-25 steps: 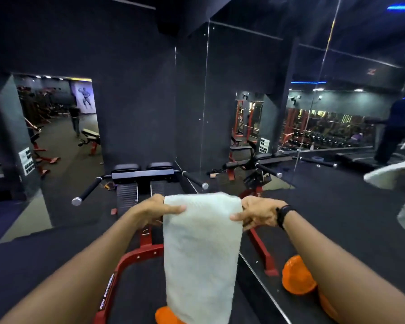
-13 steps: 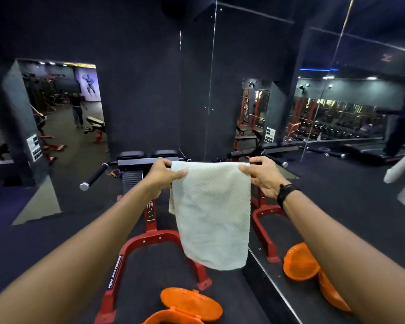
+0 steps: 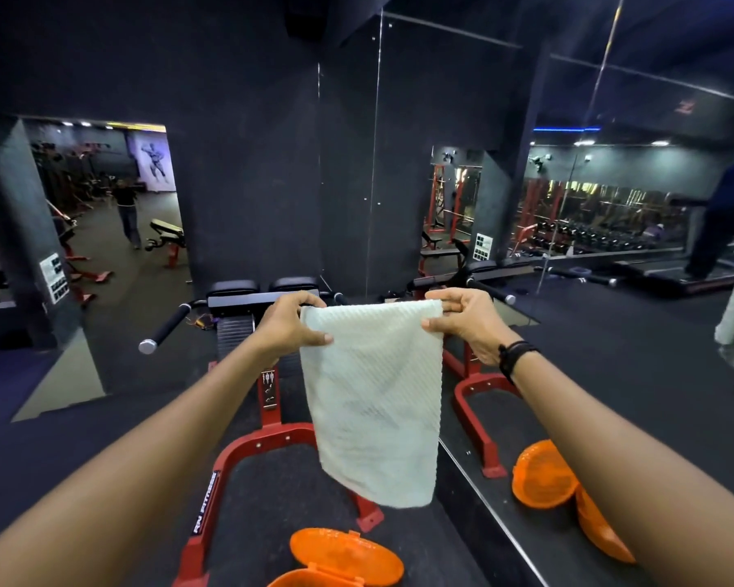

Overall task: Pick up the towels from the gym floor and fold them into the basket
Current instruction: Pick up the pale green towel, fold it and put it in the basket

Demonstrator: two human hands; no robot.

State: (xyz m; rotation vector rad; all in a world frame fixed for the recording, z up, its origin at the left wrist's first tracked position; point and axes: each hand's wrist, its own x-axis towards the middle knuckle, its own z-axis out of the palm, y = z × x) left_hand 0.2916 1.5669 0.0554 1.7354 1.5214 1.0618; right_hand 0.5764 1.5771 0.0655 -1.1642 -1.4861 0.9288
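The left hand point(image 3: 291, 322) pinches the top left corner of a white towel point(image 3: 373, 400), with the thumb in front and the fingers curled behind. The right hand point(image 3: 467, 319) pinches the top right corner the same way, so the towel hangs straight down in the air between them. Near the bottom, the orange basket point(image 3: 314, 580) with its open lid point(image 3: 344, 555) sits on the dark floor point(image 3: 272, 502), just below the towel, beside a red gym machine point(image 3: 246, 455).
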